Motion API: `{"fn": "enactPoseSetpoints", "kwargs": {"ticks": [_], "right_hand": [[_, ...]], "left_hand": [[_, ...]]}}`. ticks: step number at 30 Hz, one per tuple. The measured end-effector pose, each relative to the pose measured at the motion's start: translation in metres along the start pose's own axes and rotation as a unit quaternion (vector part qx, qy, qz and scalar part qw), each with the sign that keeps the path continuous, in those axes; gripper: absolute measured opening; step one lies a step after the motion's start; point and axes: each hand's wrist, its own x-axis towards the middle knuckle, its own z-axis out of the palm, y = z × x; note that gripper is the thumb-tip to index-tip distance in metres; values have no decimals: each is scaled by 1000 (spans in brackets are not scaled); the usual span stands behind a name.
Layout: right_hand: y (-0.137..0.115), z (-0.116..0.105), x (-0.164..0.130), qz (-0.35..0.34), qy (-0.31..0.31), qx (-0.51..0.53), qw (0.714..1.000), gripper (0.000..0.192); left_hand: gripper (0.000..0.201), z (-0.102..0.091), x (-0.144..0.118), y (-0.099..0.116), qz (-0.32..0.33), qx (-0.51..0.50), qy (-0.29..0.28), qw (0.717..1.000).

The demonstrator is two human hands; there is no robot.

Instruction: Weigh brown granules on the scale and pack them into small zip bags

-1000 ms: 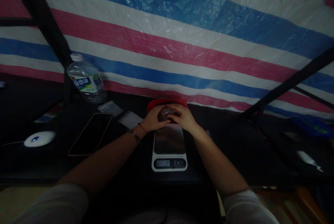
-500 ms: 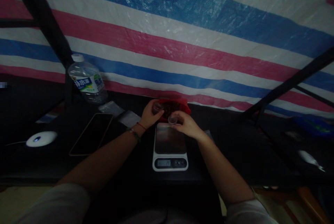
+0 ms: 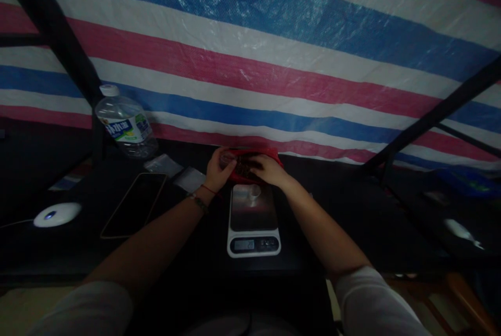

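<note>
Both hands over red plastic tray (image 3: 274, 157) of dark bits: left hand (image 3: 216, 170) pinching small clear cup (image 3: 226, 159), right hand (image 3: 266, 170) fingers curled into contents, grip unclear. Another clear cup (image 3: 254, 191) sits on white digital scale (image 3: 253, 231).

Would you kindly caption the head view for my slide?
Both hands, left hand and right hand, reach into a red bag behind a kitchen scale bearing a small cup.

1. A dark phone (image 3: 134, 204) lies flat on the black table (image 3: 188, 252).
2. Behind the phone stands a clear water bottle (image 3: 124, 127).
3. Left of the phone sits a white mouse (image 3: 57, 214).
4. Above the phone hangs a striped tarp (image 3: 274, 54).
</note>
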Motion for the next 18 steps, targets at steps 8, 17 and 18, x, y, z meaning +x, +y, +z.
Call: {"fn": "enactPoseSetpoints", "kwargs": {"ticks": [8, 17, 18], "right_hand": [[0, 24, 47, -25, -165, -127, 978, 47], [2, 12, 46, -29, -161, -102, 981, 28], [2, 12, 46, -29, -155, -105, 982, 27]], "left_hand": [[50, 0, 0, 5, -5, -11, 21, 1000], [56, -1, 0, 12, 7, -9, 31, 999], [60, -2, 0, 14, 16, -18, 31, 999]]}}
